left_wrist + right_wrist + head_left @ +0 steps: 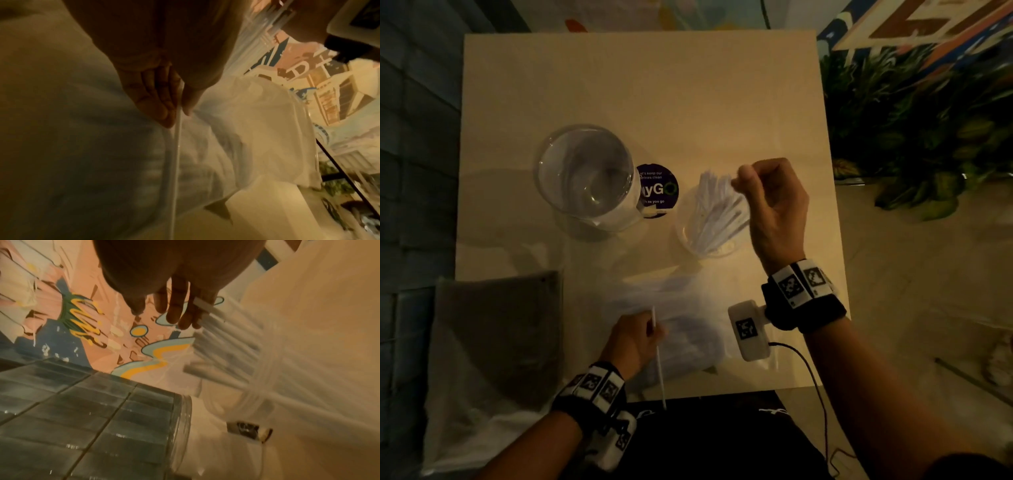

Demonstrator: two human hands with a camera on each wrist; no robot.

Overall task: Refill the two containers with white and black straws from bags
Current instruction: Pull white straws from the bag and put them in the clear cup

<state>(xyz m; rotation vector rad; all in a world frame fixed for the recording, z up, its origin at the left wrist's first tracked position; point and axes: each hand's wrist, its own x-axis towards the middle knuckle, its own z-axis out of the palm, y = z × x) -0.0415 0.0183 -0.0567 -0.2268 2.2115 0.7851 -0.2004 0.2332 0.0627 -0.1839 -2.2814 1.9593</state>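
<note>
A small clear container (688,236) on the table holds several white straws (717,212). My right hand (738,180) hovers over their tops, loosely curled. In the right wrist view its fingers (174,311) hang fairly straight with the thumb apart, and one straw top (205,305) leans against a finger. A large clear glass container (585,178) stands empty to the left. Near the front edge my left hand (650,329) pinches a single white straw (659,359) between thumb and fingers (162,110), above a clear plastic bag (688,308) of white straws.
A dark bag (496,335) lies at the front left corner of the cream table (688,102). A round purple sticker (659,188) sits between the two containers. Plants (914,137) stand off the table's right edge. A cable (811,373) trails from my right wrist.
</note>
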